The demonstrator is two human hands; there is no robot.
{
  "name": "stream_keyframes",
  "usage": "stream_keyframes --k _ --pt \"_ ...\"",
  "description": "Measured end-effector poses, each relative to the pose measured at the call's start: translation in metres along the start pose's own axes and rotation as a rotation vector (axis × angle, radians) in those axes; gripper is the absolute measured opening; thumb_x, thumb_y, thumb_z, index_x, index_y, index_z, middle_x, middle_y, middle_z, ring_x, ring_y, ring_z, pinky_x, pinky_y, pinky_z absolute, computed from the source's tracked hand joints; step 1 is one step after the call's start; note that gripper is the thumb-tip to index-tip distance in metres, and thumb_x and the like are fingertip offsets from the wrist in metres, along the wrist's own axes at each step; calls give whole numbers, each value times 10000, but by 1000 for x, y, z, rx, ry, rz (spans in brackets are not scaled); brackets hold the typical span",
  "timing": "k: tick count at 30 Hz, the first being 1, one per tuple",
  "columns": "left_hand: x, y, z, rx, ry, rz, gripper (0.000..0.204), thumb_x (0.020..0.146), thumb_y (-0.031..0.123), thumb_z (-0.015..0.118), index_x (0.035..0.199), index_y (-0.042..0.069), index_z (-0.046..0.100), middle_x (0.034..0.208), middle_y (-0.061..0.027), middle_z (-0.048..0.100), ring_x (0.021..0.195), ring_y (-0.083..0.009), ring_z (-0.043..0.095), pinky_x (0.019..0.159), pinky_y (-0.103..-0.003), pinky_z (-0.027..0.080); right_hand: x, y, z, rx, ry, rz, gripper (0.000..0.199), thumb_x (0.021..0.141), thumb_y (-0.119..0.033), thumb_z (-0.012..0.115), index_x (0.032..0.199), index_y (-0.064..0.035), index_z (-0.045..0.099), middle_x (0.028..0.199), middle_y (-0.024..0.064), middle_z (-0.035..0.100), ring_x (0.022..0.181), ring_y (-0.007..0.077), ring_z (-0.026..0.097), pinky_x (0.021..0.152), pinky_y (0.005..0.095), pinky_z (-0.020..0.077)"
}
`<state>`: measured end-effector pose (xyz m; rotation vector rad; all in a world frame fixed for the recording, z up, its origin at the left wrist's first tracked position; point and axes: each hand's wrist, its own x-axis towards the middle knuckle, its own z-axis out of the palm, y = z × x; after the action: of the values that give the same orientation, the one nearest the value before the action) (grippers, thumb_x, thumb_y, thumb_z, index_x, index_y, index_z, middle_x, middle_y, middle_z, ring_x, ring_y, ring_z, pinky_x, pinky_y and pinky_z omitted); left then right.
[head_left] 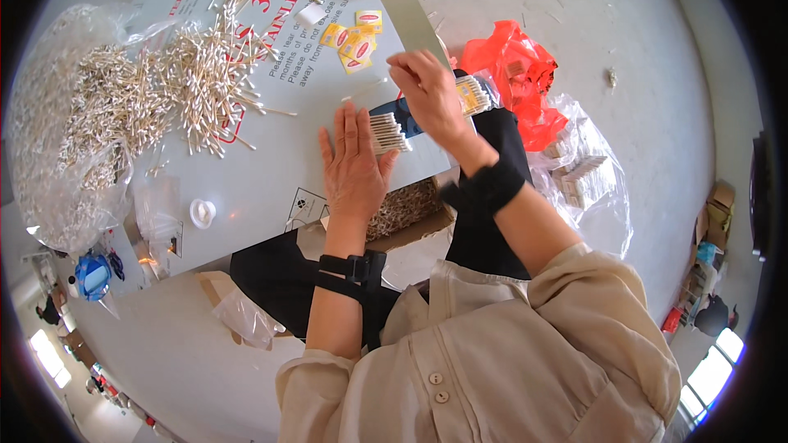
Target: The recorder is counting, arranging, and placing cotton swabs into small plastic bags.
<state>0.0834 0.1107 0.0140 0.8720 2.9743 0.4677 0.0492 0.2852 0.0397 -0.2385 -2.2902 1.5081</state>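
Note:
My left hand (355, 156) lies flat on the metal-topped table, fingers stretched out, its edge against a neat row of cotton swabs (388, 133). The row rests partly on a dark blue strip (392, 107). Over that strip hovers my right hand (433, 100), its fingers curled in; whether anything small is between them is hidden. A lone cotton swab (365, 90) shows just left of its fingertips. Beyond my right wrist, at the table edge, sits a swab bundle with a yellow label (472, 95). Several yellow paper labels (355, 43) are scattered farther up the table.
A big heap of loose cotton swabs (209, 86) spills from a clear plastic bag (49, 148) at the left. A small white tub (202, 213) stands near the front edge. Below are a cardboard box of swabs (410, 212), a red bag (525, 74) and a clear bag of bundles (579, 176).

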Motion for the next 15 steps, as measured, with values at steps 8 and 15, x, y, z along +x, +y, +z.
stream_keyframes --k 8,15 --pt "17 12 7 -639 329 -121 568 1009 295 468 1457 -29 334 1482 -226 369 1376 -376 357 1137 -474 283 -77 5 13 430 95 147 332 1040 -170 459 1294 27 540 1339 103 538 1202 160 497 1043 277 383" --pt "29 37 19 -950 495 -252 498 1053 298 366 1412 -45 399 1418 -221 432 1331 -344 414 1112 -432 320 -65 6 15 422 77 161 335 1035 -152 446 1313 14 530 1376 139 528 1284 218 480 1091 320 350"
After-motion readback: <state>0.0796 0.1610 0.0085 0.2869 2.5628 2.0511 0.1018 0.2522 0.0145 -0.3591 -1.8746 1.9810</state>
